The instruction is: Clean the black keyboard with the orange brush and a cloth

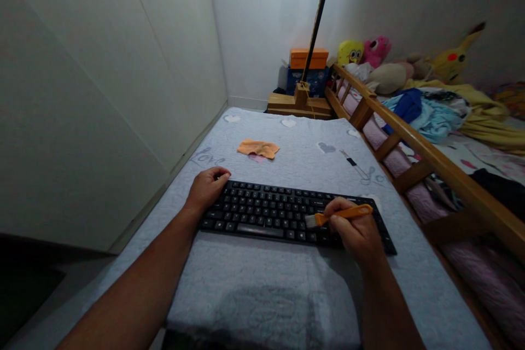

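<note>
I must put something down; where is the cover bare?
The cover is bare this side of the keyboard and between the orange cloth and thin tool. Crowded: the keyboard, with left hand at one end, right hand and brush towards the other.

Beyond a wooden bed rail (394, 122) on the right lie a SpongeBob plush (349, 50), a pink plush toy (377, 53), a Pikachu plush (451, 65), crumpled blue fabric (437, 121) and a yellow blanket (486, 120), while an orange box (298, 58) sits on a blue box (318, 82) behind a black pole (319, 16).
</note>
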Available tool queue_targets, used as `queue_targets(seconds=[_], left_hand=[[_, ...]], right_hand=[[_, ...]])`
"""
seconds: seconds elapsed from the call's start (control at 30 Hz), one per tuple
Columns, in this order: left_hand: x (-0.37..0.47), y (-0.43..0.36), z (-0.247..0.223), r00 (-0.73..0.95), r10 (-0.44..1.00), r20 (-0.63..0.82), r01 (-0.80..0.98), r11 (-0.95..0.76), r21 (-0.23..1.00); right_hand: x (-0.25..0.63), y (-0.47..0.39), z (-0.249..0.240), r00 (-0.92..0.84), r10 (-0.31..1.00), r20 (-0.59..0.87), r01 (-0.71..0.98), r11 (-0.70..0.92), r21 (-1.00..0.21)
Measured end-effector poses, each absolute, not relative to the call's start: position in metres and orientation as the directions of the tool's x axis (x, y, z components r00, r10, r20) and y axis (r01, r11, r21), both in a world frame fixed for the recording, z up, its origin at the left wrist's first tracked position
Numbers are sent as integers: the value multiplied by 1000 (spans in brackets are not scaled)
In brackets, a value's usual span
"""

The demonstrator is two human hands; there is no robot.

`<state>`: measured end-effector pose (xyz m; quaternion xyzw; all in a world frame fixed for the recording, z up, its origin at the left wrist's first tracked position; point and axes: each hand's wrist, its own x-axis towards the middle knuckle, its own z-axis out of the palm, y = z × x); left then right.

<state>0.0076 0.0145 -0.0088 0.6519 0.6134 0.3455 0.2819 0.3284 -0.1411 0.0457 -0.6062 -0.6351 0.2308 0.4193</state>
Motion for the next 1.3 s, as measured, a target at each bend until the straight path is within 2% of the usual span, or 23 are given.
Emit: queue_targets(seconds=[0.13, 0.33, 0.53, 1.07, 1.3], left_hand=[[8, 15, -8, 8, 994, 109, 594, -92, 799], [7, 15, -10, 18, 994, 110, 601, -99, 793], [7, 14, -9, 22, 993, 115, 616, -104, 780], [8, 14, -7, 11, 994, 106, 607, -91, 789], [7, 15, -8, 12, 994, 110, 615, -94, 783]], right_hand=[[326, -140, 46, 127, 946, 300, 592, 170, -788], [313, -134, 44, 22, 917, 399, 682, 278, -676], [311, -135, 40, -57, 937, 343, 662, 293, -690], [310, -135, 46, -14, 931, 365, 668, 281, -689], [310, -136, 46, -18, 945, 327, 662, 256, -704]])
